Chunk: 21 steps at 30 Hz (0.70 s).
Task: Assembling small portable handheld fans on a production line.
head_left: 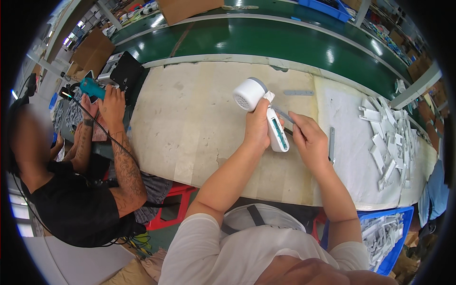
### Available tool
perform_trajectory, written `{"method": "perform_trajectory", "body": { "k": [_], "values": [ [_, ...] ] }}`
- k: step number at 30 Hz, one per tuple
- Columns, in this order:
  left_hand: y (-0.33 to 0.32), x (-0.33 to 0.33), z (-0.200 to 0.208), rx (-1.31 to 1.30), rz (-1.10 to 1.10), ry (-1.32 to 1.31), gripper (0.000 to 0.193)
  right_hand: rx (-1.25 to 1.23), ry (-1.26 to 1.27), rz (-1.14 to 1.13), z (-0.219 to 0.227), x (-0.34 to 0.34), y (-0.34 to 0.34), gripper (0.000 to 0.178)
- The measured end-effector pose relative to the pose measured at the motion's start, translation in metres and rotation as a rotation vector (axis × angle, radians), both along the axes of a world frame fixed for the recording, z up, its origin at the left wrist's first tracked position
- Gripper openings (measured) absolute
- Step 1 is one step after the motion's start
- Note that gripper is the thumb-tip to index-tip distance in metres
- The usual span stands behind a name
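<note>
My left hand point(256, 126) is wrapped round the neck of a white handheld device point(247, 96) and holds it tilted above the table. The device has a round head with a perforated face and a grey band. Its handle points toward me, and a long opening there shows a green circuit board point(279, 132). In my right hand point(309, 138), pinched between thumb and fingers, is a flat grey strip point(283, 114). The strip's far end reaches the device's neck beside my left hand; whether it touches cannot be made out.
More grey strips point(298, 92) lie on the pale tabletop point(190, 123). White plastic parts point(390, 140) are heaped at the right, above a blue bin point(403, 232) of similar parts. At the left, a co-worker holds a teal power tool point(91, 88). A green conveyor point(256, 40) runs behind.
</note>
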<state>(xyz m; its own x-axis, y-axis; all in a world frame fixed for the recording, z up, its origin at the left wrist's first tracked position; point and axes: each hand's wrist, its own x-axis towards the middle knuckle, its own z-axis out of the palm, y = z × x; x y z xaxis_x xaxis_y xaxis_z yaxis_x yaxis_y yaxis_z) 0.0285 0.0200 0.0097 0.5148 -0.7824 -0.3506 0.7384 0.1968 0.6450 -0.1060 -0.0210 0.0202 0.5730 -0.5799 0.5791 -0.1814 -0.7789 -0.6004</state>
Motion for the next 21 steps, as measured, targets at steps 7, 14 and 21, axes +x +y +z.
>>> {"method": "perform_trajectory", "body": {
  "k": [7, 14, 21],
  "values": [
    [-0.003, -0.001, -0.006, -0.060, 0.053, -0.090, 0.037, -0.472, -0.038, 0.037, 0.002, 0.003, 0.003, 0.038],
    [-0.008, 0.000, -0.020, -0.080, 0.035, -0.063, 0.046, -0.575, -0.033, 0.122, 0.005, 0.002, 0.004, 0.037],
    [-0.005, -0.001, -0.011, -0.097, 0.014, -0.054, 0.034, -0.648, 0.000, 0.123, -0.006, 0.001, 0.007, 0.037]
  ]
}}
